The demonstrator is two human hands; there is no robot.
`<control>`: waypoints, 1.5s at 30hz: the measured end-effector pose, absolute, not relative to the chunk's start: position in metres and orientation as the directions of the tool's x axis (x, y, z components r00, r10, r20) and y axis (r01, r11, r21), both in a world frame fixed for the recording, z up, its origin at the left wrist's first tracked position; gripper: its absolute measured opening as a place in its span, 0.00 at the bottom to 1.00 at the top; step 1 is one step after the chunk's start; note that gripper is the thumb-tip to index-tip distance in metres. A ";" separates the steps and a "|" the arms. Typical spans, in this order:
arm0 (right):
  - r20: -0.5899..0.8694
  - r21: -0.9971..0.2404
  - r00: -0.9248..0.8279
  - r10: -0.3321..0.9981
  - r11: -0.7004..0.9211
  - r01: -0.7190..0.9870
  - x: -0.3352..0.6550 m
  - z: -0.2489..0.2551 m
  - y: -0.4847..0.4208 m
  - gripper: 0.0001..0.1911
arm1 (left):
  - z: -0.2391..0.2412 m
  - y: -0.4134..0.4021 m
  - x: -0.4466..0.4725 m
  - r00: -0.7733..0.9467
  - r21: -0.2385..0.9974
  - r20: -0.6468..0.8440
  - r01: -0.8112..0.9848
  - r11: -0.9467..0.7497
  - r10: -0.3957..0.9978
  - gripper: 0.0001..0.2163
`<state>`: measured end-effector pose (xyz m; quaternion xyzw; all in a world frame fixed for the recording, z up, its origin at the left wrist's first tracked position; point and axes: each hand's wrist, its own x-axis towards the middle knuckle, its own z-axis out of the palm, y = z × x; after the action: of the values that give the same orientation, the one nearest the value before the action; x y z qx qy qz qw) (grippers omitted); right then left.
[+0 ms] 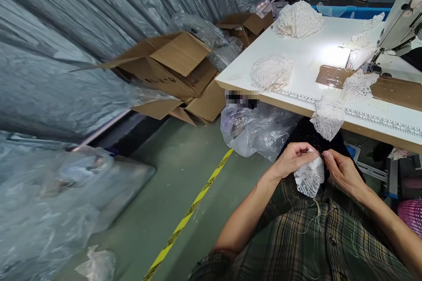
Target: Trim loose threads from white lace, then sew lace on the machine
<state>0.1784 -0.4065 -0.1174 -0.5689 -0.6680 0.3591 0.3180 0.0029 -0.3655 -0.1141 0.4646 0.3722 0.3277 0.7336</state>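
My left hand (292,160) pinches a white lace piece (310,179) above my lap, and the lace hangs down from the fingers. Close beside it, my right hand (344,173) is closed at the lace's right edge. Its thumb and fingertips press together; whatever lies between them is too small to make out. A lace strip (328,116) drapes over the table's front edge just above my hands and runs back to the sewing machine (398,17). Loose threads (317,217) lie across the front of my checked shirt.
On the white table (240,59) lie two lace piles, one near (272,72) and one far (298,19). A plastic bag (253,129) hangs beneath its edge. Cardboard boxes (181,55) and yellow-black floor tape (193,208) are to the left. A pink basket (410,215) stands right.
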 end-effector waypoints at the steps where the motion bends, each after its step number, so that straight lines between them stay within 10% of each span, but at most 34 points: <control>1: 0.024 -0.831 -0.143 0.989 0.099 0.547 0.177 -0.118 -0.406 0.30 | -0.114 -0.366 0.003 0.507 0.930 -0.237 -0.129 0.345 0.829 0.21; 9: 0.042 -0.890 -0.030 0.999 0.051 0.453 0.184 -0.122 -0.409 0.28 | -0.144 -0.353 -0.002 0.460 0.990 -0.134 0.106 0.096 0.878 0.15; 16: 0.131 -0.933 0.283 0.950 0.022 0.358 0.188 -0.123 -0.388 0.31 | -0.186 -0.330 -0.014 0.310 0.761 0.033 0.608 -0.225 0.950 0.17; 23: 0.217 -0.928 0.211 0.953 0.134 0.349 0.174 -0.109 -0.381 0.20 | -0.176 -0.333 -0.015 0.306 0.981 0.050 0.162 -0.104 0.951 0.20; 30: 0.199 -0.893 -0.402 0.894 0.335 0.302 0.160 -0.096 -0.427 0.13 | -0.145 -0.328 0.004 0.540 0.912 0.018 -0.353 0.207 0.842 0.36; 38: 0.161 -0.858 -0.643 0.748 0.428 0.283 0.163 -0.091 -0.445 0.10 | -0.124 -0.347 -0.003 0.824 0.928 -0.104 -0.121 0.352 0.557 0.25; 45: 0.060 -0.894 -0.365 0.929 0.213 0.394 0.183 -0.101 -0.431 0.13 | -0.125 -0.358 -0.013 0.601 0.951 -0.241 -0.009 0.308 0.762 0.25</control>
<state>0.1826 -0.4312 -0.1014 -0.4653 -0.7111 0.4206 0.3177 -0.0133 -0.3581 -0.1250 0.5249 0.3588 0.2659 0.7246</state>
